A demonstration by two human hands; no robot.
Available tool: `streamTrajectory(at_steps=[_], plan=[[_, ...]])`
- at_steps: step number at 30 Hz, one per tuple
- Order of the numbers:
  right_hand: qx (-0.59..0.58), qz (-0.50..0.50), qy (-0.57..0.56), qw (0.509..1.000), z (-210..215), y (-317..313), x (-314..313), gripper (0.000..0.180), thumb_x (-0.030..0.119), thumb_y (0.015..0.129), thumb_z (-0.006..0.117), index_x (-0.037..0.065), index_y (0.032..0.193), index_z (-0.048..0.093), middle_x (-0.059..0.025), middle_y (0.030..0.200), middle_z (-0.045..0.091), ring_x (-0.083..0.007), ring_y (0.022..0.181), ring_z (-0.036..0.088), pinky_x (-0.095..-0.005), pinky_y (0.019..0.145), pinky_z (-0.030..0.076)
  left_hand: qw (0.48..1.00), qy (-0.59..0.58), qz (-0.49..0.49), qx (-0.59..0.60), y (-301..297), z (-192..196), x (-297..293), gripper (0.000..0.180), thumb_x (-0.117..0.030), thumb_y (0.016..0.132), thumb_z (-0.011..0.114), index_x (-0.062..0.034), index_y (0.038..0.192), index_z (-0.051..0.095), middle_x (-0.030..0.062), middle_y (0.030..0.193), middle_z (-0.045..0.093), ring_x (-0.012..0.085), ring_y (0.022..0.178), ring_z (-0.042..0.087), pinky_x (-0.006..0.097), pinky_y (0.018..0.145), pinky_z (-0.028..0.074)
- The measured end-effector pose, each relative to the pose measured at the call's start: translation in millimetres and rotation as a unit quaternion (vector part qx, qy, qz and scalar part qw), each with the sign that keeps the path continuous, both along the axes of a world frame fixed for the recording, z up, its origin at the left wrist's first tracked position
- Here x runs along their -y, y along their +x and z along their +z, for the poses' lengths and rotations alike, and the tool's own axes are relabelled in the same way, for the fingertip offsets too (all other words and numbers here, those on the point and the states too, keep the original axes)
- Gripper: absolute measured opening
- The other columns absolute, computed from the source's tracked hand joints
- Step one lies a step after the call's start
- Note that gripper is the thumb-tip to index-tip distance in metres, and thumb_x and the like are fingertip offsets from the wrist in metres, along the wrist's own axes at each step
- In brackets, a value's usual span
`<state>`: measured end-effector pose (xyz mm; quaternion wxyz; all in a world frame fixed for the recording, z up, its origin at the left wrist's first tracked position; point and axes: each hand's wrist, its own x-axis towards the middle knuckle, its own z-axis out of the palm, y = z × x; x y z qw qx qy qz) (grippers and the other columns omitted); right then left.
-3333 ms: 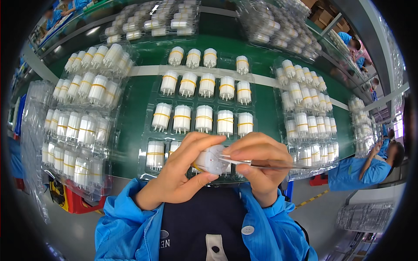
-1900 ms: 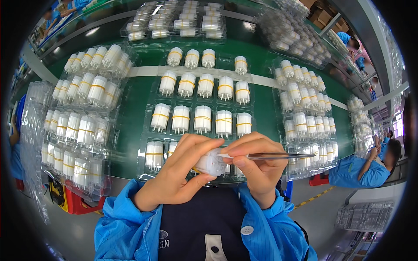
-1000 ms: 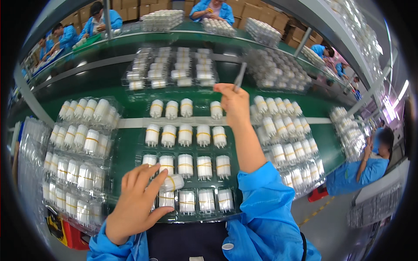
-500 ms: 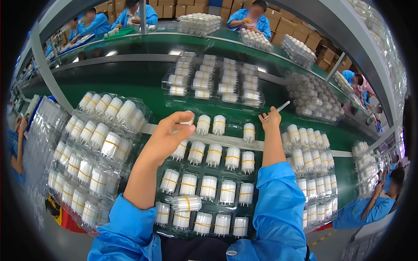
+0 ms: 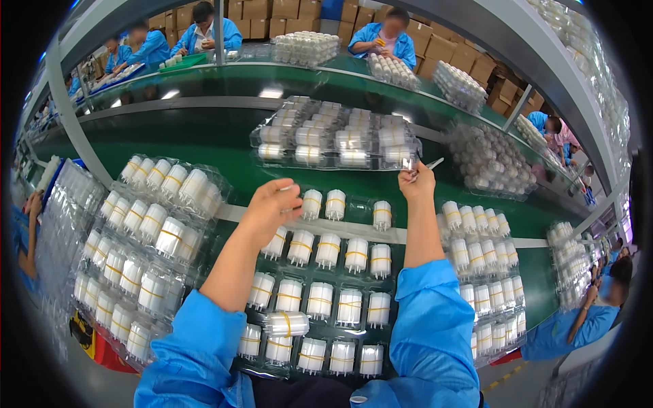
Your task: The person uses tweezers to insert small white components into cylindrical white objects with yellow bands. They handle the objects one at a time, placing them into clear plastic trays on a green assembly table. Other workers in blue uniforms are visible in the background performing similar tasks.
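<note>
Tweezers, pinched in the right hand, are nearing the far tray; the curled left hand, seemingly empty, is crowding upright white filters and risking toppling them.

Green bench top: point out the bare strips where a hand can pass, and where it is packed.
Bare green bench lies between the far tray stack and the middle tray, where the right hand with tweezers reaches. The left hand hovers at the middle tray's far row. The left tray stack and right tray crowd both sides.
</note>
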<state>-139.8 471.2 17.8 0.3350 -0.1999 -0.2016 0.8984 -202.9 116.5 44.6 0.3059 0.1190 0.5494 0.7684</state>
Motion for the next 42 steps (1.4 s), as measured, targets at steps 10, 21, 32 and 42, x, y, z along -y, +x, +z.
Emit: streamTrajectory(at_steps=[10,21,32,42], plan=[[0.094,-0.014,-0.032,0.995,5,50,70,0.016,0.000,0.089,0.044,0.002,0.073,0.046,-0.0071,0.067,0.046,-0.0162,0.054,0.044,-0.0230,0.037,0.024,0.859,-0.251,0.349,-0.279,-91,-21,-44,0.063,-0.030,0.078,0.074,-0.0031,0.128,0.046,0.0182,0.127,0.049,0.0361,0.117,0.045,0.045,0.099,0.039],[0.178,-0.033,0.045,0.982,3,58,46,0.046,0.052,0.078,0.075,0.012,0.081,0.052,0.0014,0.065,0.043,-0.0069,0.043,0.028,-0.0215,0.038,0.020,0.975,-0.099,0.187,0.066,-145,-26,-56,0.113,-0.050,0.073,0.077,-0.0228,0.154,0.004,0.0128,0.154,0.021,0.0334,0.135,0.030,0.057,0.094,0.040],[0.251,-0.024,0.171,0.952,5,67,25,0.032,0.023,0.072,0.074,0.017,0.095,0.053,0.0042,0.072,0.050,-0.0077,0.049,0.038,-0.0241,0.044,0.024,0.975,-0.147,0.158,0.045,-172,-37,-91,0.087,-0.024,0.071,0.080,-0.0185,0.140,0.026,0.0144,0.139,0.040,0.0346,0.120,0.045,0.056,0.085,0.044],[0.117,-0.143,0.342,0.921,30,65,58,0.059,-0.002,0.071,0.063,0.003,0.128,0.050,-0.0024,0.081,0.061,-0.0086,0.060,0.053,-0.0202,0.051,0.039,0.979,0.045,0.198,-0.026,-160,-19,-91,0.072,-0.006,0.070,0.075,-0.0213,0.129,0.036,0.0145,0.119,0.050,0.0318,0.102,0.056,0.049,0.077,0.050]])
